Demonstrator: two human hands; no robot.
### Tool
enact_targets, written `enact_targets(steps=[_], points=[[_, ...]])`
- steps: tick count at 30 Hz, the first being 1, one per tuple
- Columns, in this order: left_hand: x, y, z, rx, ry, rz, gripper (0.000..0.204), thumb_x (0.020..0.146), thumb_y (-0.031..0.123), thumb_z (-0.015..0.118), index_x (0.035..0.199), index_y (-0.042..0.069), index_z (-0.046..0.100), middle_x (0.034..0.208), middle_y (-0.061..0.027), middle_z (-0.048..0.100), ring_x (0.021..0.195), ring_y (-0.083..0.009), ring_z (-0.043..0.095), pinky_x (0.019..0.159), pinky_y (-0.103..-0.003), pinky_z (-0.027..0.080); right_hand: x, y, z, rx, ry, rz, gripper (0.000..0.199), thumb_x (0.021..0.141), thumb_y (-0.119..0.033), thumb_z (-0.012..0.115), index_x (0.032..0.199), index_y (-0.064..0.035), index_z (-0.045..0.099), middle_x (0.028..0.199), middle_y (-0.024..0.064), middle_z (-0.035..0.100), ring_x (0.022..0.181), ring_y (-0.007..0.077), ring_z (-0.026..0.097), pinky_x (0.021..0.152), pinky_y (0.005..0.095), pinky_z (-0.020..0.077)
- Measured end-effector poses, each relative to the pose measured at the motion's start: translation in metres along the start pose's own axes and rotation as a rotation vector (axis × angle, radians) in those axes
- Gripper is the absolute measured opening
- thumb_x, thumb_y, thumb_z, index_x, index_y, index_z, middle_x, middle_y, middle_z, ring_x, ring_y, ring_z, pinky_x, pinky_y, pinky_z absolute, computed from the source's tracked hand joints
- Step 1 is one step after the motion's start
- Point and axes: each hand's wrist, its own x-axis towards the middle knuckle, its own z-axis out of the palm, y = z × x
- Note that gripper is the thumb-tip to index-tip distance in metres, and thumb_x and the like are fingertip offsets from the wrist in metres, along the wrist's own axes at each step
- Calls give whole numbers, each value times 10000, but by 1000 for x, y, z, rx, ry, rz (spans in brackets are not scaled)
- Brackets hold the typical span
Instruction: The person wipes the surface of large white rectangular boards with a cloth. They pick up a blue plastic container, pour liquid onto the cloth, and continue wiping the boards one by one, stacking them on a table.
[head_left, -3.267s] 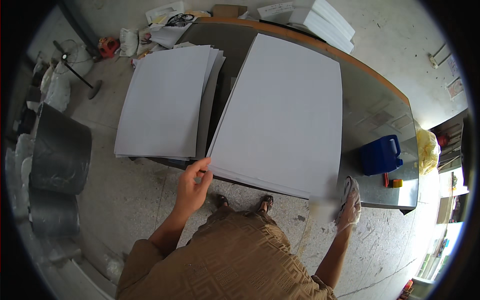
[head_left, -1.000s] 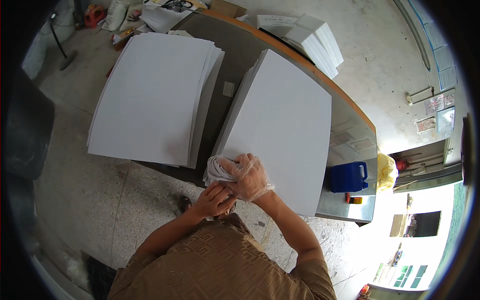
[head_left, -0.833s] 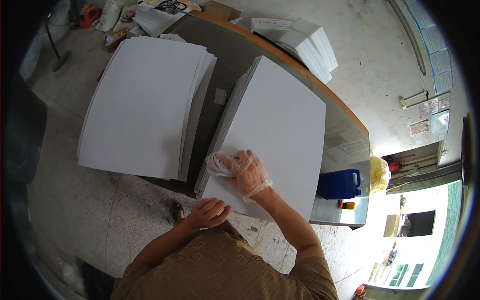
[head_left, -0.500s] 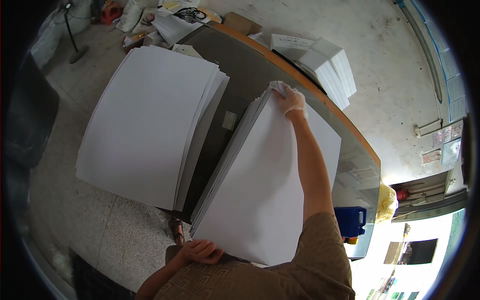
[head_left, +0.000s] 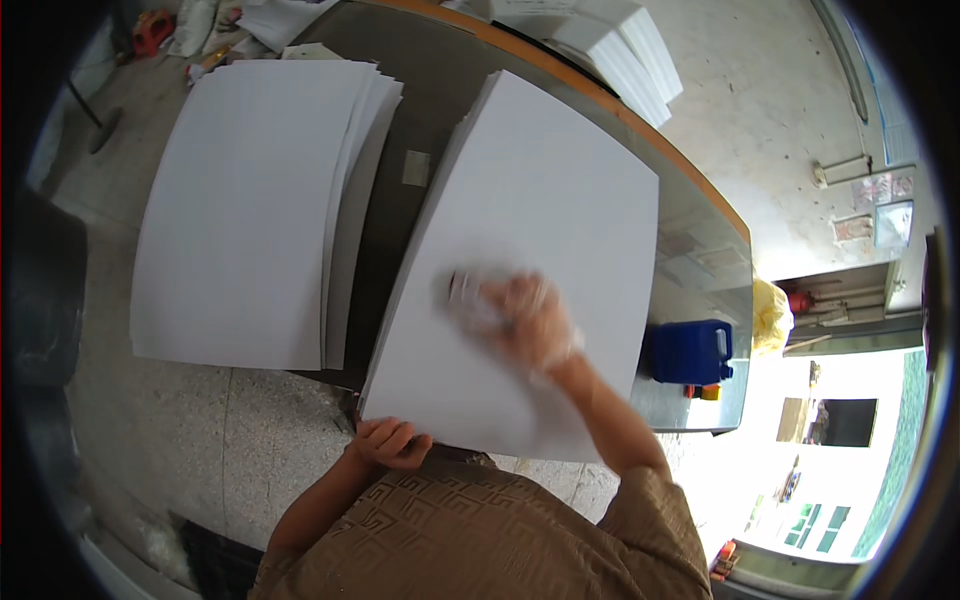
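A stack of large white sheets (head_left: 560, 190) lies slanted on the dark table in front of me. My right hand (head_left: 535, 320), in a thin clear glove, is over the middle of the top sheet. It is closed round a whitish wad (head_left: 470, 298), smeared by motion, whose material I cannot make out. At the near left corner of this stack is my left hand (head_left: 392, 443), bare, with its fingers curled on the sheet's edge; its thumb is hidden. To the left lies a second stack of white sheets (head_left: 245, 215), its right edges uneven.
The table (head_left: 440, 60) has an orange-brown far edge. On its right end stands a blue jug (head_left: 690, 352), with a yellow bag (head_left: 770, 315) beyond it. White foam blocks (head_left: 625, 50) sit past the far edge. A red container (head_left: 152, 33) is on the floor at far left.
My right hand has come from the far left corner of the sheet back to its middle, with the wad. My left hand remains at the near corner. The whole view has shifted.
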Motion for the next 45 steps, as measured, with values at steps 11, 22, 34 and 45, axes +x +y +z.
enact_targets(steps=[11, 22, 34, 45], points=[[-13, 3, -14, 44, -172, 6, 299, 892, 335, 634, 1122, 316, 445, 1151, -18, 428, 1069, -201, 429, 917, -365, 365, -20, -21, -26, 252, -29, 59, 577, 640, -254, 873, 1178, -165, 685, 946, 107, 605, 789, 263, 588, 716, 425, 503], [-22, 19, -22, 136, -171, -70, 312, 896, 332, 628, 1149, 332, 445, 1175, -36, 425, 1134, -231, 414, 1031, -406, 331, 229, 279, 38, -55, 49, 587, 558, 922, -493, 594, 1337, -119, 587, 1122, 209, 679, 1101, 364, 624, 963, 431, 478], [-5, -3, 18, 144, 106, 12, 237, 995, 458, 387, 1125, 266, 433, 1102, -8, 439, 1120, -194, 426, 1007, -391, 332, -148, -15, -47, 261, 59, 76, 594, 605, -315, 905, 1119, -126, 674, 886, 72, 601, 758, 234, 593, 655, 419, 480], [-16, 4, 12, 118, 62, -31, 256, 969, 440, 509, 1090, 241, 401, 1109, -59, 420, 1112, -243, 408, 993, -424, 337, -55, 130, -14, 45, 21, 105, 602, 665, -270, 851, 1213, -142, 638, 1014, 141, 598, 973, 353, 582, 855, 465, 498]])
